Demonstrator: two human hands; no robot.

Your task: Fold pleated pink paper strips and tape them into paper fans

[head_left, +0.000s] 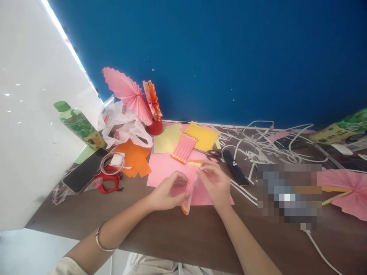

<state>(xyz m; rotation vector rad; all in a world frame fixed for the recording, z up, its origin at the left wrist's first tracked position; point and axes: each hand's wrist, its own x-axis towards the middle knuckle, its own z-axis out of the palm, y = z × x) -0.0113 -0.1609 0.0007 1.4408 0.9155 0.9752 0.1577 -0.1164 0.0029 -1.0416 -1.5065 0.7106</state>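
Between my two hands is a narrow strip of pleated pink paper (pixel 190 184) with orange and yellow edges at both ends. My left hand (pixel 173 193) pinches its lower left side between thumb and fingers. At the upper right end, the fingertips of my right hand (pixel 215 183) close on the same pleated paper. Just beyond it lies a second pleated pink piece (pixel 184 148) with similar zigzag edges. Flat pink paper (pixel 160 172) spreads under both pieces, with a yellow sheet (pixel 205 136) and a pale yellow-green sheet (pixel 164 139) behind.
Orange paper (pixel 130 158), a phone (pixel 86 170) and a green bottle (pixel 82 126) stand or lie left. Pink paper fans (pixel 132 93) rise at the back by a white plastic bag (pixel 129 131). Scissors (pixel 214 154), a dark stick-like object (pixel 235 168) and white cables (pixel 266 141) lie right.
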